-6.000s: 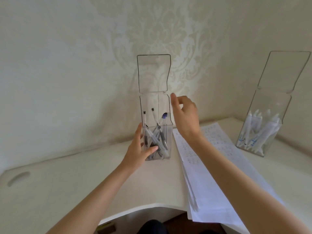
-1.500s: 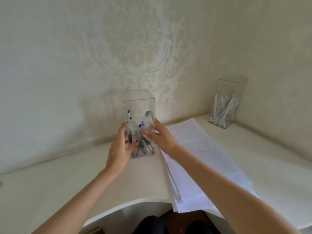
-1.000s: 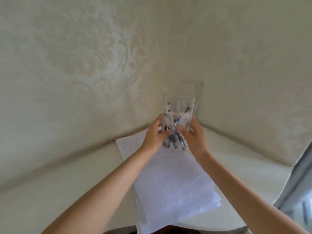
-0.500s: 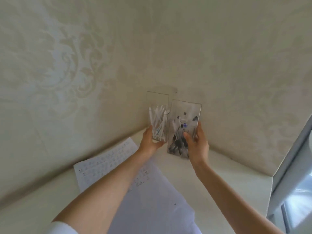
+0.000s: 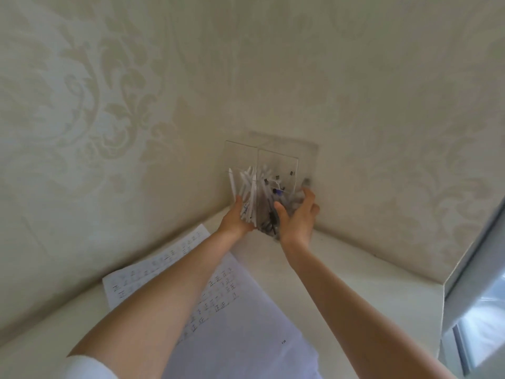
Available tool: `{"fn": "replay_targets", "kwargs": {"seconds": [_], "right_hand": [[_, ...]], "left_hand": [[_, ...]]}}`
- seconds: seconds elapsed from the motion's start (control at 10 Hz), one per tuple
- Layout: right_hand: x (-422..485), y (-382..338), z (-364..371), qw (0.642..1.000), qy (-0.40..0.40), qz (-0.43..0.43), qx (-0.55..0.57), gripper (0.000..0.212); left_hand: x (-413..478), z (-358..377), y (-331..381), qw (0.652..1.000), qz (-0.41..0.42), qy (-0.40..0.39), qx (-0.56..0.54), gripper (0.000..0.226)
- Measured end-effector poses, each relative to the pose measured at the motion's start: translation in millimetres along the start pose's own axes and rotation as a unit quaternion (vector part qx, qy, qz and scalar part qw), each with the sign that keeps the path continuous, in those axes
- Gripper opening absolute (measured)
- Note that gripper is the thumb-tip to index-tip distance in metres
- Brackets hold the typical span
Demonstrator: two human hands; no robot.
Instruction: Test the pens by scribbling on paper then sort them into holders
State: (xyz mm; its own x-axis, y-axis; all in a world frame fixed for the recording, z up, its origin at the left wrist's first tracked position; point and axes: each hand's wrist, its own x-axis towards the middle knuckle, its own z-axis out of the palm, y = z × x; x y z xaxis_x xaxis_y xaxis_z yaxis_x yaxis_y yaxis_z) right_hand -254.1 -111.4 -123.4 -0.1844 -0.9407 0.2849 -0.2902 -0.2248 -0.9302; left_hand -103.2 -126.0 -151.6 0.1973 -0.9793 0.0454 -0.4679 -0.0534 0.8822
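Head view: pens [image 5: 247,192] stand upright, fanned, in clear holders [image 5: 276,162].

Your left hand [image 5: 234,221] holds the white-pen holder [image 5: 241,157]; just beside its right side, your right hand [image 5: 297,220] grips the dark-pen holder [image 5: 277,165].

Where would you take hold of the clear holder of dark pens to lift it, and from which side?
Take the holder of dark pens low, from the front right: thumb on its flat front face, fingers round the right wall, as the right hand does. It is tall and narrow, the holder of white pens flanks its left, and the walls stand close behind.
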Motion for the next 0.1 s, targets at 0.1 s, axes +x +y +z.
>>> {"fn": "replay_targets", "kwargs": {"seconds": [0.1], "right_hand": [[-3.5,-4.0,-10.0,0.999,-0.015,0.039,-0.004,0.082]], "left_hand": [[-13.1,-8.7,13.4,0.999,0.037,-0.01,0.012,0.081]]}}
